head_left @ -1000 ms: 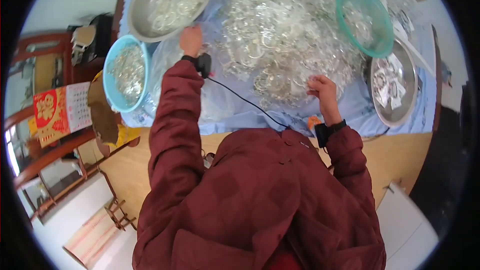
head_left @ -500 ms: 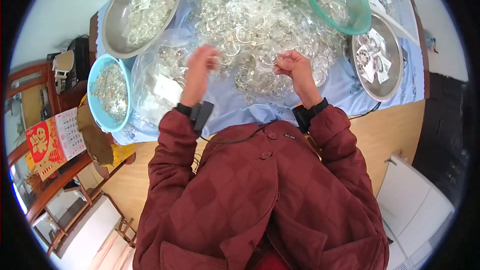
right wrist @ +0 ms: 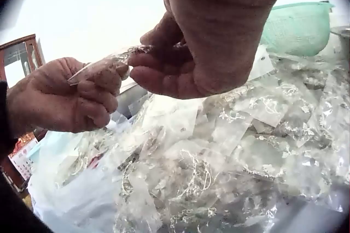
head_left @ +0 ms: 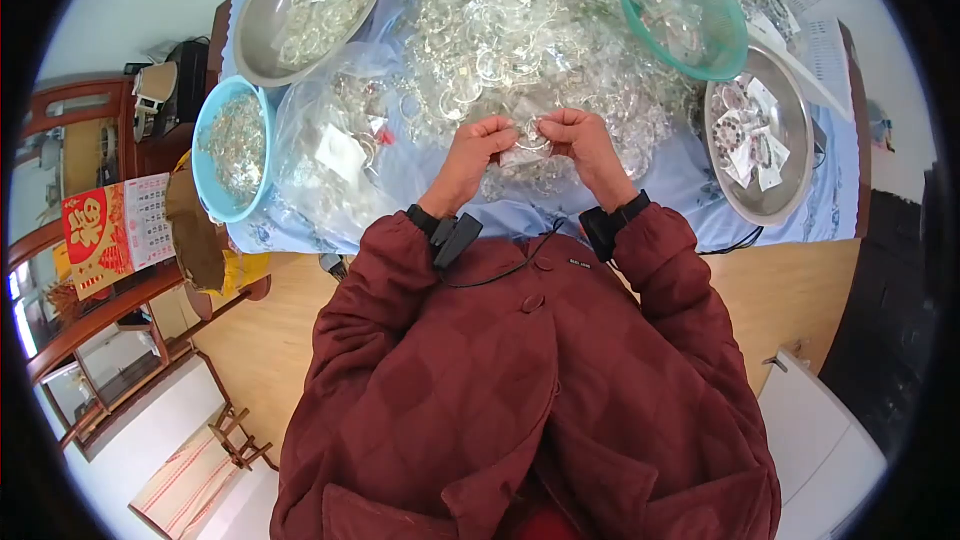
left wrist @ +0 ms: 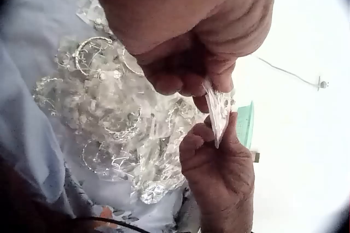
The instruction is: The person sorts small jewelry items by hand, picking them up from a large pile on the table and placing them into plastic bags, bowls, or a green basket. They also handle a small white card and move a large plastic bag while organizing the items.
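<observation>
Both hands meet over the near edge of a big heap of bagged silvery bangles and bracelets (head_left: 520,30). Between them is a small clear plastic bag (left wrist: 219,115) with silvery jewellery in it. My left hand (head_left: 466,165) pinches one side of the bag between thumb and fingers. The opposite side is pinched by my right hand (head_left: 598,155). In the right wrist view the bag (right wrist: 101,69) lies at a slant between the fingertips, its far end partly hidden by the right hand (right wrist: 213,31).
A steel basin (head_left: 265,10) of bagged bangles and a light blue basin (head_left: 203,175) stand left, beside a large clear bag (head_left: 300,155). At right are a green basket (head_left: 735,50) and another steel basin (head_left: 795,130). Blue cloth (head_left: 710,230) covers the table.
The left hand has come from the steel basin at the left across to the right hand, and now pinches the small bag with it. The right hand has stayed near the heap's front edge.
</observation>
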Demonstrator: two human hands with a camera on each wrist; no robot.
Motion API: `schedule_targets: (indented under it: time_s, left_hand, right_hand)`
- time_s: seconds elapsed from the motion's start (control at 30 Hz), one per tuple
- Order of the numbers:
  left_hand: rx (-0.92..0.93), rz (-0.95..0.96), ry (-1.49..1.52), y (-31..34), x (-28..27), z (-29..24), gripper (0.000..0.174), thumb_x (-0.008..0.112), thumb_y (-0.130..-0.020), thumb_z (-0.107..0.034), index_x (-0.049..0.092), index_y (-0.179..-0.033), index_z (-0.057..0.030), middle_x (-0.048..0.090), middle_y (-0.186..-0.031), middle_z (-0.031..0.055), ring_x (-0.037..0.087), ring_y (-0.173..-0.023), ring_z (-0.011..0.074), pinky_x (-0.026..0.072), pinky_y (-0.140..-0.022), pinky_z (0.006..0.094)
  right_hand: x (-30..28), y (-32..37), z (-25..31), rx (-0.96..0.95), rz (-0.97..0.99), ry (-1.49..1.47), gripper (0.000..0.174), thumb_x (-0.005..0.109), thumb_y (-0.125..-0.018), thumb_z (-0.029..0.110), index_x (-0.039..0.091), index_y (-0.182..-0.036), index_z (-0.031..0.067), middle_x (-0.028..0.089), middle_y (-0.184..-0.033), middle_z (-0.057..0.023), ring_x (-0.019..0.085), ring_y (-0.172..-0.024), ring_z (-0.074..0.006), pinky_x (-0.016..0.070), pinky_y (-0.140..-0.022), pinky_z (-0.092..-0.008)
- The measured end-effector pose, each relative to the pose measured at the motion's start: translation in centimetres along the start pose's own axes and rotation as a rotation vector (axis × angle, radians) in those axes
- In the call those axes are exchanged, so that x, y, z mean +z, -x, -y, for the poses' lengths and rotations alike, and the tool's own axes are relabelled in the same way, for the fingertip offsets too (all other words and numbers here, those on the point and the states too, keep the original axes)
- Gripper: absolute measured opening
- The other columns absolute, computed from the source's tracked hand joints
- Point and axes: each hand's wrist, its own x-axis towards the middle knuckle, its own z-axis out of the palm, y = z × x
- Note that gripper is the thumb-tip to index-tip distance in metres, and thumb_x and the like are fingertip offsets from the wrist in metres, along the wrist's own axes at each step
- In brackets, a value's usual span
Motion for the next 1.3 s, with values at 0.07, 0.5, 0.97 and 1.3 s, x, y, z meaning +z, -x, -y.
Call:
schedule_targets:
  time_s: [0.07, 0.5, 0.97, 1.3]
  left_hand:
    - [0.019, 0.011, 0.001, -0.2, 0.3, 0.1, 0.011, 0.058, -0.082, -0.012, 0.061, -0.09, -0.0052, 0.058, -0.074, -0.0037, 0.05, -0.061, 0.0048, 0.0379, -0.055, 0.019]
    - [0.059, 0.01, 0.023, -0.2, 2.6, -0.9, 0.012, 0.06, -0.08, -0.009, 0.06, -0.091, -0.0031, 0.059, -0.078, 0.001, 0.055, -0.067, 0.0096, 0.0448, -0.061, 0.0231]
    - [0.098, 0.047, 0.151, -0.4, 3.6, -2.8, 0.016, 0.056, -0.083, -0.008, 0.058, -0.095, 0.0011, 0.061, -0.078, 0.0051, 0.06, -0.07, 0.014, 0.0501, -0.065, 0.0265]
    - [0.047, 0.185, -0.062, -0.2, 2.2, -2.6, 0.016, 0.057, -0.082, -0.018, 0.061, -0.088, -0.0039, 0.061, -0.078, 0.0048, 0.059, -0.067, 0.0112, 0.0468, -0.061, 0.0236]
  right_hand:
    - [-0.5, 0.2, 0.5, -0.008, 0.005, -0.029, 0.024, 0.064, -0.079, 0.016, 0.06, -0.097, 0.0018, 0.063, -0.078, -0.0024, 0.059, -0.067, -0.0102, 0.0484, -0.059, -0.0243]
    - [-1.9, 1.7, 2.0, -0.087, 0.025, 0.178, 0.016, 0.065, -0.077, 0.018, 0.063, -0.079, 0.0021, 0.06, -0.068, -0.0017, 0.058, -0.06, -0.0106, 0.047, -0.054, -0.0247]
    - [-0.8, 3.8, 4.4, -0.097, -0.111, -0.237, 0.018, 0.059, -0.082, 0.017, 0.064, -0.086, 0.0001, 0.063, -0.075, -0.0047, 0.06, -0.064, -0.0127, 0.0515, -0.061, -0.028]
    - [-0.8, 3.6, 3.9, -0.244, -0.106, 0.416, 0.014, 0.062, -0.078, 0.013, 0.063, -0.079, -0.0003, 0.06, -0.067, -0.003, 0.056, -0.056, -0.0116, 0.0448, -0.053, -0.0225]
